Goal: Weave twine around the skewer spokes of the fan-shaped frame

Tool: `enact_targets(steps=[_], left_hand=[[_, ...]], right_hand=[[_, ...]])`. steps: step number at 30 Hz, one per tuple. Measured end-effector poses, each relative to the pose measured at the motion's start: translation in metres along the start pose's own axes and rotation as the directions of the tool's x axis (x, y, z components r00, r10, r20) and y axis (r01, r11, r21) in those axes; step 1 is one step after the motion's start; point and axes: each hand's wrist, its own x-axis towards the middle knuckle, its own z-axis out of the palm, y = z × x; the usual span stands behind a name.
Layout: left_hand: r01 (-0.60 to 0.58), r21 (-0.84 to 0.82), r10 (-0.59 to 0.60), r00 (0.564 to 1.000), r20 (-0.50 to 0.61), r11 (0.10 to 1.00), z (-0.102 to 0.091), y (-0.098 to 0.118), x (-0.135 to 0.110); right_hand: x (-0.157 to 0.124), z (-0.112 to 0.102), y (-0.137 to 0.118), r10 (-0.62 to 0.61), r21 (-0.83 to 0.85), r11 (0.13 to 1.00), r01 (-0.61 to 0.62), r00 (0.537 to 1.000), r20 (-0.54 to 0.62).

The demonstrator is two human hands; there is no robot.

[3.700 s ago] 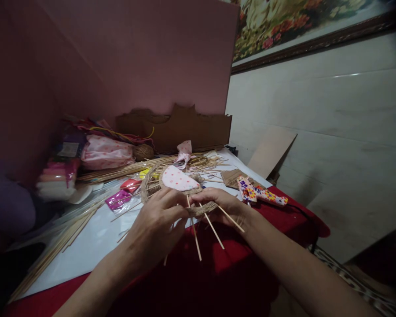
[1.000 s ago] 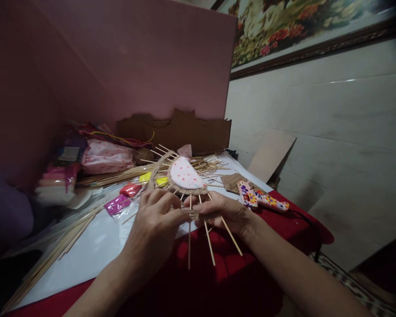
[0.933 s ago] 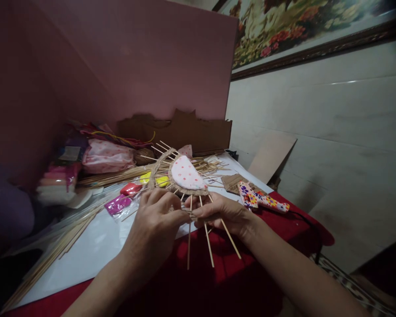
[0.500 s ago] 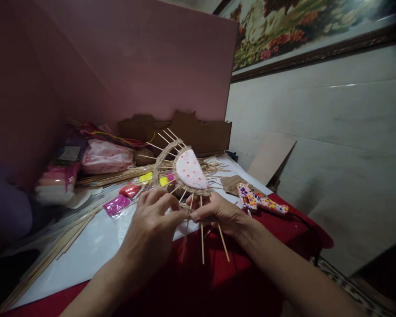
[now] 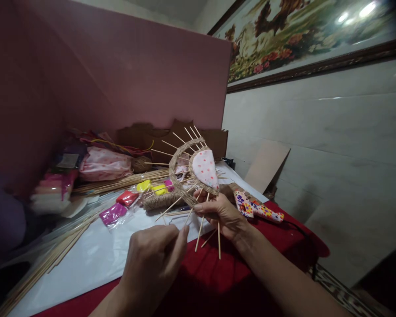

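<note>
A half-round piece of pink dotted fabric (image 5: 204, 167) edged in jute twine has thin wooden sticks (image 5: 199, 235) fanning out from it. An outer arc of twine (image 5: 174, 169) crosses the sticks. My right hand (image 5: 224, 213) is closed on the lower end of this fan-shaped piece, thumb on the twine and fingers behind it. Lower left of it, my left hand (image 5: 155, 259) is closed, with thumb and forefinger pinched at the tip of one lower stick. Its other fingers are curled and partly hidden.
Behind lie a roll of jute twine (image 5: 161, 201), yellow packets (image 5: 159, 189), a red packet (image 5: 127, 198) and a purple packet (image 5: 113, 214). A flower-patterned glue gun (image 5: 259, 209) rests right on the red cloth (image 5: 297, 237). Bundled sticks (image 5: 66, 244) lie left.
My left hand has dropped away from the twine arc to a stick's tip. The fan-shaped piece has turned more upright and shifted right in my right hand. The camera view has tilted slightly.
</note>
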Motion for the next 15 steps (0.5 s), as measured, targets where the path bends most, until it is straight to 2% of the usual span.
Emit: enact_targets(steps=[2,4,6,8,10,12,13,15], left_hand=[[0.204,-0.03,-0.203,0.978,0.044,0.978,0.003,-0.001,0.0],[0.377,-0.099,-0.365,0.923,0.121,0.921,0.005,0.0,0.0],[0.505,-0.22,-0.471,0.861,0.192,0.835,0.005,0.002,0.001],[0.578,-0.375,-0.534,0.815,0.222,0.725,0.006,0.004,0.002],[0.605,-0.514,-0.577,0.782,0.238,0.608,0.007,0.006,0.005],[0.624,-0.63,-0.593,0.746,0.303,0.463,0.01,0.005,0.008],[0.631,-0.682,-0.59,0.727,0.353,0.37,0.012,0.003,0.009],[0.634,-0.764,-0.531,0.691,0.49,0.12,0.018,-0.002,0.011]], right_hand=[[0.0,-0.001,0.0,-0.021,0.028,0.999,0.02,1.0,0.008],[0.0,-0.001,-0.001,-0.03,0.049,0.998,0.029,0.999,0.022],[0.0,-0.002,-0.001,-0.038,0.069,0.997,0.035,0.999,0.03],[0.0,-0.002,-0.001,-0.042,0.091,0.995,0.04,0.999,0.025],[0.0,-0.001,-0.001,-0.043,0.105,0.994,0.039,0.999,0.029],[0.0,-0.001,-0.001,-0.048,0.109,0.993,0.043,0.998,0.046],[0.0,-0.001,-0.001,-0.054,0.107,0.993,0.048,0.997,0.06],[0.0,-0.001,0.0,-0.066,0.1,0.993,0.057,0.994,0.083]])
